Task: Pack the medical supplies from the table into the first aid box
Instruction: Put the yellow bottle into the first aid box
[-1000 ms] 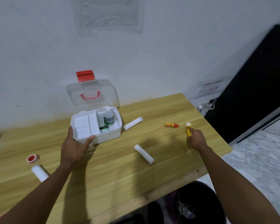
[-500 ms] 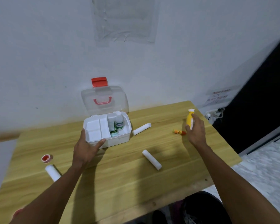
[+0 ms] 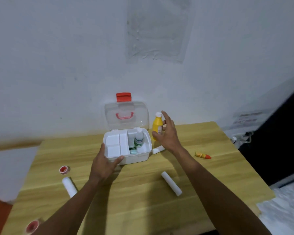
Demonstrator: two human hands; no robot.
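The white first aid box [image 3: 143, 157] stands open on the wooden table [image 3: 143, 200], its clear lid [image 3: 126, 116] with a red latch upright against the wall. A white bottle with a green label [image 3: 139, 138] stands inside it. My left hand [image 3: 105, 163] presses against the box's front left corner. My right hand [image 3: 166, 133] holds a yellow bottle with a white cap [image 3: 157, 126] upright, just right of the box. Loose on the table lie three white gauze rolls [image 3: 171, 186] [image 3: 69, 187] [image 3: 157, 150], a small orange tube [image 3: 202, 155] and a red tape roll [image 3: 64, 169].
Another red tape roll [image 3: 31, 226] sits at the table's near left edge. The white wall runs right behind the box. A dark cabinet [image 3: 278, 141] stands to the right of the table, with cables at its foot.
My right hand has lifted the yellow bottle from the table's right side and carried it left, up to the box. My left hand has stayed at the box.
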